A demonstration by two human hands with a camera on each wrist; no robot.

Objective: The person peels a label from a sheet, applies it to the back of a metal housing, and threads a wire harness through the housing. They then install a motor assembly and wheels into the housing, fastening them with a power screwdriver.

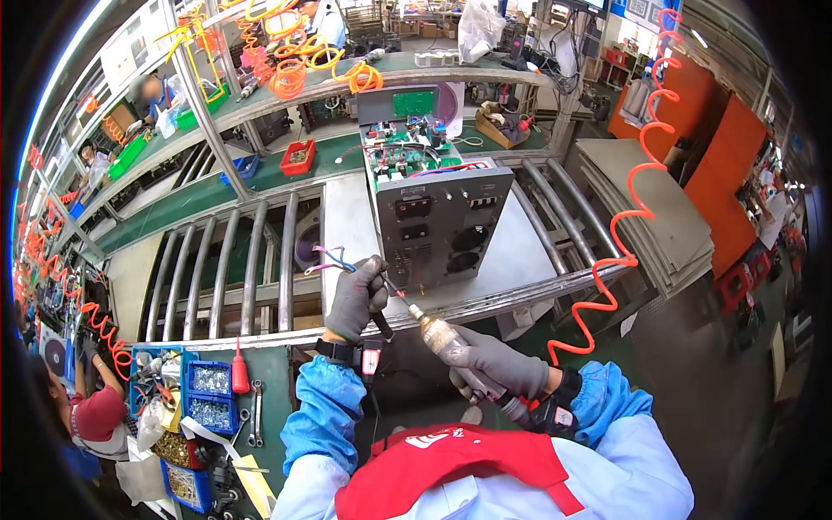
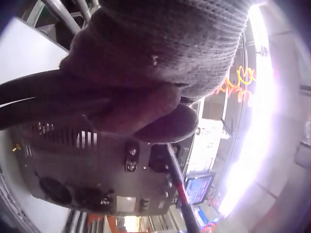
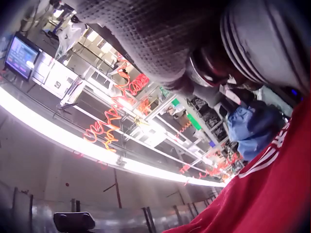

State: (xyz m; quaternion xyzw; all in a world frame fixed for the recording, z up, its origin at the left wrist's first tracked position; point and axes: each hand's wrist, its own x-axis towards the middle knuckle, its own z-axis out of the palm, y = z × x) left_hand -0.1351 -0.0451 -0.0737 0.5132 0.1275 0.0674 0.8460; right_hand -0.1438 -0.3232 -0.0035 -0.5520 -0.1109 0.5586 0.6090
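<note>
In the head view, the gloved left hand (image 1: 354, 299) grips a dark cable with loose coloured wire ends (image 1: 334, 260), and its fingertips are at the tip end of a thin driver bit (image 1: 394, 290). The gloved right hand (image 1: 503, 360) is wrapped round a pneumatic screwdriver (image 1: 444, 340), whose bit points up and left toward the left hand. Behind the hands a grey metal cabinet (image 1: 438, 234) stands upright, with sockets on its panel and circuit boards behind it. The left wrist view shows the left glove (image 2: 146, 73) around the black cable (image 2: 43, 94), beside the bit (image 2: 181, 191).
Metal rollers (image 1: 251, 269) run left of the cabinet. Blue bins of screws (image 1: 211, 379), a red bottle (image 1: 240, 373) and wrenches (image 1: 256, 412) lie at lower left. An orange coiled hose (image 1: 637, 212) hangs at right, by stacked boards (image 1: 646, 199).
</note>
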